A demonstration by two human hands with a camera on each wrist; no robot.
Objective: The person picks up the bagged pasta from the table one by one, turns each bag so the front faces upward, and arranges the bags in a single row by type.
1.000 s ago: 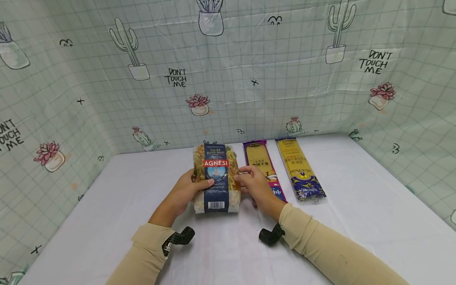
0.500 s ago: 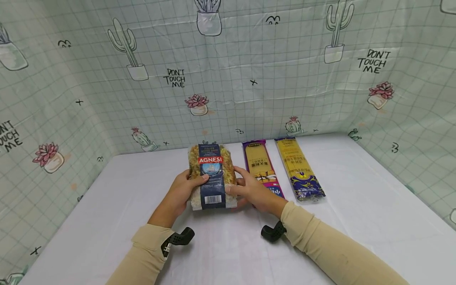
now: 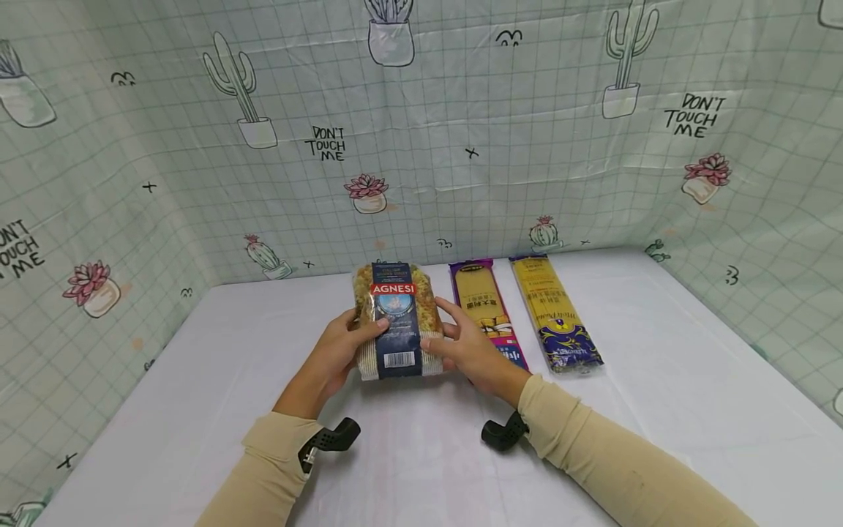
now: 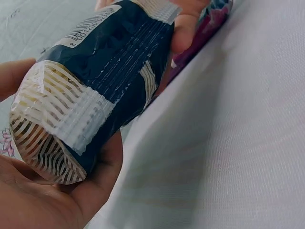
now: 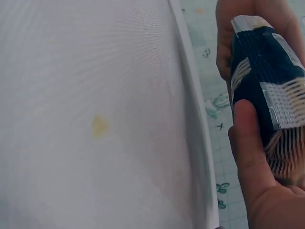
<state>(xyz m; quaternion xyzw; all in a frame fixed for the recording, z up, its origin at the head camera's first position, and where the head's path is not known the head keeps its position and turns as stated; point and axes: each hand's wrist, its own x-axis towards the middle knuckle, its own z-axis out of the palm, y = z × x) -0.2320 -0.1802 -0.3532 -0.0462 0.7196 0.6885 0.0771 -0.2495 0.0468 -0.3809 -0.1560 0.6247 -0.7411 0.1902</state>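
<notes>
Between both hands is a bag of pasta (image 3: 398,322) with a dark blue AGNESI band, its barcode end toward me. My left hand (image 3: 337,351) grips its left side, thumb on the front and fingers curled underneath. On the other side my right hand (image 3: 470,348) grips the bag, its thumb near the barcode. From the left wrist, the striped bottom end of the pasta bag (image 4: 128,52) shows raised off the white table, with fingers below it. In the right wrist view, fingers support the underside of the bag (image 5: 267,62).
Right of the bag lies a purple-edged spaghetti pack (image 3: 479,293), partly covered by my right hand. Farther right is a yellow and blue spaghetti pack (image 3: 556,315). Both lie on the white-covered table (image 3: 217,410), before a cactus-print curtain (image 3: 421,132).
My right hand has shifted its grip lower on the pasta bag, its thumb now near the barcode. The bag has tilted and risen slightly. The two spaghetti packs stay put.
</notes>
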